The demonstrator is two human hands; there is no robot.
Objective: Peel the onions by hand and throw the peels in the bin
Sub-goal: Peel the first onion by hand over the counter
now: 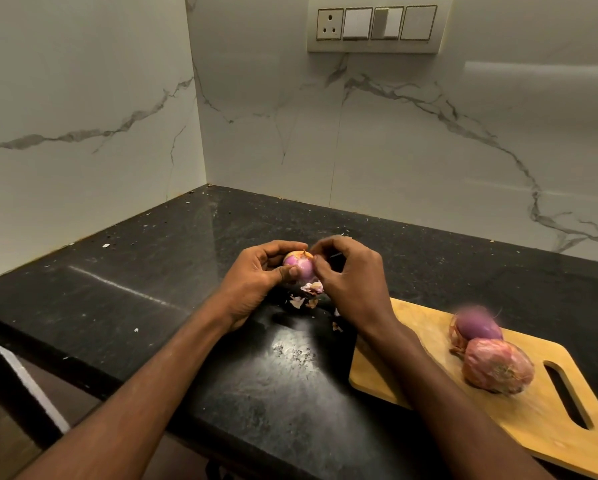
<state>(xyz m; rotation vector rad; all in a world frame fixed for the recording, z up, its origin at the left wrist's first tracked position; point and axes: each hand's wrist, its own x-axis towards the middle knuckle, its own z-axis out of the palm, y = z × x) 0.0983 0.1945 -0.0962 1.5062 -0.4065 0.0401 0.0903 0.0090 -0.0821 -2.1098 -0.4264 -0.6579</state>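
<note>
A partly peeled onion (pixel 299 266) is being held above the black table (pixel 145 289), its dry tip pointing up and its long axis roughly upright. It is being cupped by the left hand (pixel 259 277), fingers curled round it, while its skin is being pinched by the right hand (pixel 351 275). Peels (pixel 302 299) are lying beneath.

Onion (pixel 302 268) held betw both hands, frame centre, above counter (pixel 152 289). Peel scraps (pixel 304 299) on counter just below. Cutting board (pixel 429 375) lower right w/ two onions (pixel 488 351) on it, touching. Switch panel (pixel 377 24) on wall, top right.
</note>
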